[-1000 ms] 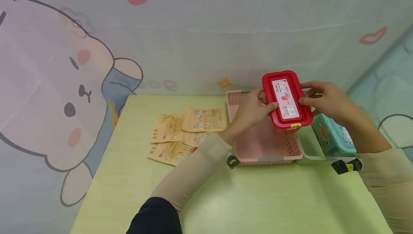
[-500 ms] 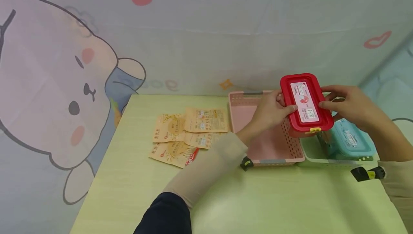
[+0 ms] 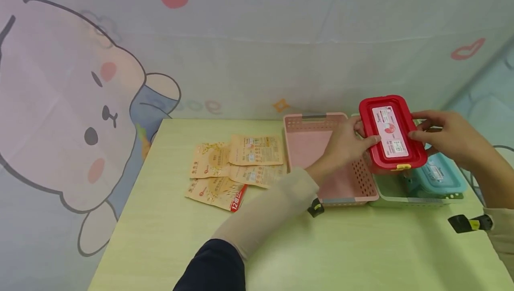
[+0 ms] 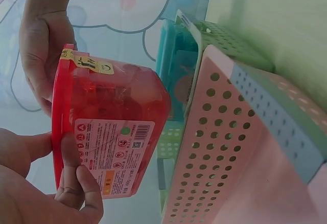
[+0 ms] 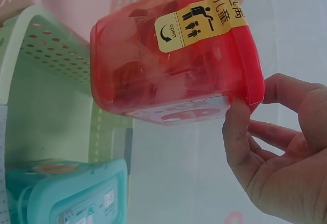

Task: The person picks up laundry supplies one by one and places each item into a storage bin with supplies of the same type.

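A translucent red plastic box (image 3: 391, 132) with a red lid and a pink label is held up between both hands, above the baskets. My left hand (image 3: 347, 141) grips its left side, thumb on the lid's rim and fingers underneath against the labelled wall. On the opposite side my right hand (image 3: 445, 135) pinches the lid's edge between thumb and fingers. A yellow sticker (image 5: 202, 22) shows on the box's near end in the right wrist view. Under the box is a green basket (image 3: 391, 188), in whose right part a teal lidded box (image 3: 437, 172) sits.
A pink basket (image 3: 321, 181) stands left of the green one, their walls side by side. Several tan pouches (image 3: 257, 150) lie overlapping on the left of the table (image 3: 160, 237). A printed cloth backdrop (image 3: 249, 59) hangs right behind the table.
Both hands have carried the red box to the right and slightly down, from over the pink basket to over the green basket. Grips look the same. The camera view shifted slightly.
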A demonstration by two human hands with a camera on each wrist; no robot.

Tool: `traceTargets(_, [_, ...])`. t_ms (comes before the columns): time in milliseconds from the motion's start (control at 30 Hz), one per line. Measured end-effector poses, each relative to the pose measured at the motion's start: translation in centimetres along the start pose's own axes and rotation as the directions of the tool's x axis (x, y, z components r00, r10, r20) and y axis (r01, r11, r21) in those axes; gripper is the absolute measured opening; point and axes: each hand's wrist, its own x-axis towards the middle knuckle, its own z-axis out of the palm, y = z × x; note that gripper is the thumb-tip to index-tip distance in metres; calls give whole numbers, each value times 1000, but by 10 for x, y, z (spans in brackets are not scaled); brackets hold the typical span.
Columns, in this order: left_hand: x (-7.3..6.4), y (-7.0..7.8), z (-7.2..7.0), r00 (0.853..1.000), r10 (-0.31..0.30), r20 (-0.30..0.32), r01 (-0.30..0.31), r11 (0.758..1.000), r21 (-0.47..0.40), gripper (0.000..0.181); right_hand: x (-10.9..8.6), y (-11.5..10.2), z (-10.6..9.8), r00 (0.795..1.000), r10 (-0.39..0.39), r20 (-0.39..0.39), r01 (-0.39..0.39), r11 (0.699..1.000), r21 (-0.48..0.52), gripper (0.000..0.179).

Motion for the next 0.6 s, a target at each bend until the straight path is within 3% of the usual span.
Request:
traceTargets(233, [5, -10, 9, 1000, 12, 6, -13, 1000, 9, 48, 2, 12, 3, 1000, 10, -6, -10, 1000, -7, 71])
traceTargets(600, [8, -14, 25, 997, -80, 21, 80, 996, 27, 50, 1, 24, 3, 1000, 27, 16, -26, 999, -30, 71])
